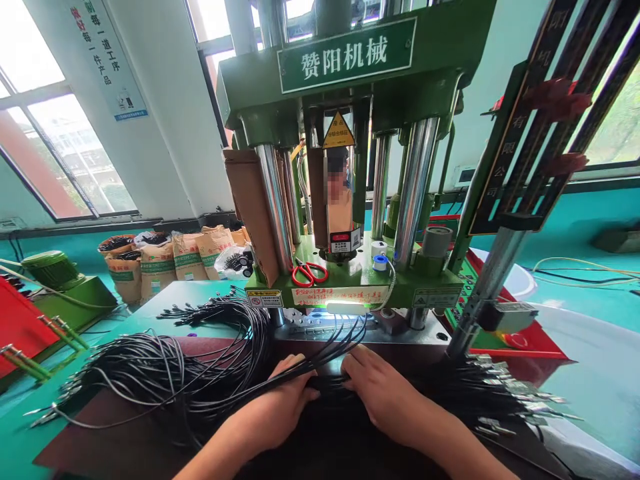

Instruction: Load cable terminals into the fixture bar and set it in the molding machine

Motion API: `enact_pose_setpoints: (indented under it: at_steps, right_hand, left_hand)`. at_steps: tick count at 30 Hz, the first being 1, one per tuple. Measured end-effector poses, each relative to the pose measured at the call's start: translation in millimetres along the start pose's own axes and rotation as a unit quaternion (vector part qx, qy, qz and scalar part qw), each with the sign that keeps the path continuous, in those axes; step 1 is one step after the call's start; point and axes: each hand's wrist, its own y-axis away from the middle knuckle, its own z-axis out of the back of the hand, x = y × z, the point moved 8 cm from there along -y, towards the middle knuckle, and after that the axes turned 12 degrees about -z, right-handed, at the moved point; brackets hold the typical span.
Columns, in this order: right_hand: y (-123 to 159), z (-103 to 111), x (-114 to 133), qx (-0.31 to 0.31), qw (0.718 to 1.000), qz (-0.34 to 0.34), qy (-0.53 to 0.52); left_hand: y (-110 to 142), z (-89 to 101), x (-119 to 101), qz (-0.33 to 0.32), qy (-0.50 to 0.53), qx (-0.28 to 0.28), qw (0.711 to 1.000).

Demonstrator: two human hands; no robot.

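My left hand [286, 408] is closed around black cables [315, 363] in front of the green press [425, 87]. My right hand [376, 383] has its fingers curled at the right side of the same strands, which rise between the hands toward the lit metal mould [320, 323]. Their far ends are hard to make out in the glare. A large looped bundle of black cables [150, 360] lies left of my left hand. Beyond my right hand rests another cable bundle with metal ends [505, 393]. Dark cables also lie beneath both hands.
Red-handled scissors [310, 273] and a blue-and-white spool [380, 263] sit on the press ledge. A white lamp [347, 308] hangs below it. Steel columns [417, 193] flank the opening. Paper sacks [160, 267] stand at the back left, and a red tray [525, 347] is at right.
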Motion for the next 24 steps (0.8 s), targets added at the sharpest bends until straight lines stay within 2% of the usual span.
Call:
enact_pose_setpoints:
  at_steps: [3, 6, 9, 11, 13, 15, 17, 18, 21, 24]
  right_hand:
    - [-0.4, 4.6, 2.0, -0.002, 0.999, -0.007, -0.033]
    - [-2.8, 9.0, 4.8, -0.019, 0.998, -0.03, -0.045]
    - [-2.2, 11.1, -3.7, -0.047, 0.995, -0.069, 0.048]
    - [5.9, 16.0, -23.8, -0.066, 0.985, -0.103, 0.124]
    - [23.5, 27.0, -55.2, -0.081, 0.974, -0.136, 0.164]
    - [49.0, 44.6, -90.4, -0.105, 0.965, -0.154, 0.183]
    - [78.1, 68.5, -117.6, -0.163, 0.949, -0.145, 0.226]
    - [90.9, 75.8, -131.1, -0.161, 0.945, -0.152, 0.241]
    - [118.4, 90.4, -155.9, -0.137, 0.939, -0.174, 0.264]
    - [126.6, 94.6, -160.3, -0.111, 0.945, -0.198, 0.236]
  left_hand:
    - [2.3, 0.7, 7.1, 0.037, -0.007, -0.016, 0.999]
    - [5.1, 3.5, 17.3, 0.067, 0.011, -0.058, 0.996]
    - [5.4, 7.3, 23.7, 0.07, 0.044, -0.088, 0.993]
    - [5.2, 7.2, 28.5, 0.079, 0.066, -0.087, 0.991]
    - [4.8, 5.0, 31.8, 0.085, 0.085, -0.078, 0.99]
    - [4.2, 3.3, 32.9, 0.085, 0.095, -0.072, 0.989]
    - [4.0, 4.1, 32.4, 0.085, 0.097, -0.07, 0.989]
    - [3.9, 6.1, 31.2, 0.083, 0.095, -0.07, 0.99]
    - [4.3, 12.9, 23.4, 0.07, 0.094, -0.04, 0.992]
    - [9.9, 12.8, 5.9, 0.043, 0.137, -0.001, 0.99]
